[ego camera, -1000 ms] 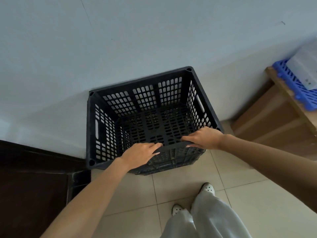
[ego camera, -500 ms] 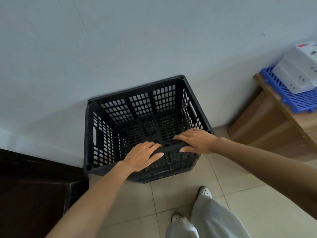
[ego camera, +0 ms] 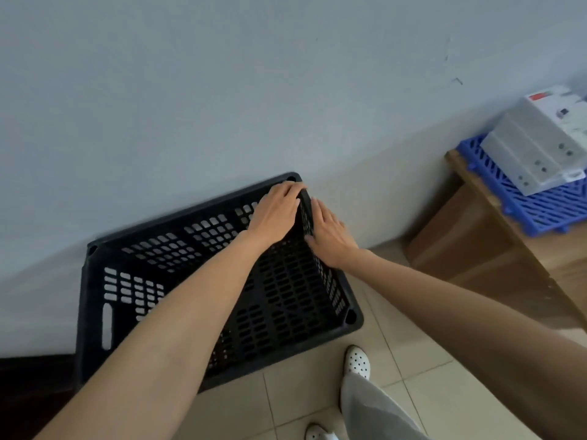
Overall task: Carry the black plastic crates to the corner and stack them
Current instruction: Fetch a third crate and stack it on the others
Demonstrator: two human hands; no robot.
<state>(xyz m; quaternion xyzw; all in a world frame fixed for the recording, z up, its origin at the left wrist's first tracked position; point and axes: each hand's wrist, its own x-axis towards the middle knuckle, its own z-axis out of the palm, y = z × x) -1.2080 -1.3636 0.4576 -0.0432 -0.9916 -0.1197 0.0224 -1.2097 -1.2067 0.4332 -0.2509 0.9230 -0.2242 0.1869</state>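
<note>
One black plastic crate (ego camera: 193,215) with slotted walls stands open side up on the tiled floor, its far side against the pale wall. My left arm reaches across the crate, and my left hand (ego camera: 276,208) curls over the rim of its right wall near the far right corner. My right hand (ego camera: 330,236) lies with straight fingers against the outside of that same wall, so the wall sits between both hands. No second crate is in view.
A dark piece of furniture (ego camera: 28,385) sits just left of the crate. To the right is a brown wooden stand (ego camera: 476,249) carrying a blue plastic grid (ego camera: 540,208) and white boxes (ego camera: 536,150). My white shoe (ego camera: 357,362) is close to the crate's near right corner.
Both hands left the crate's near rim and moved to its right wall near the far corner. The view has come closer and more directly over the crate.
</note>
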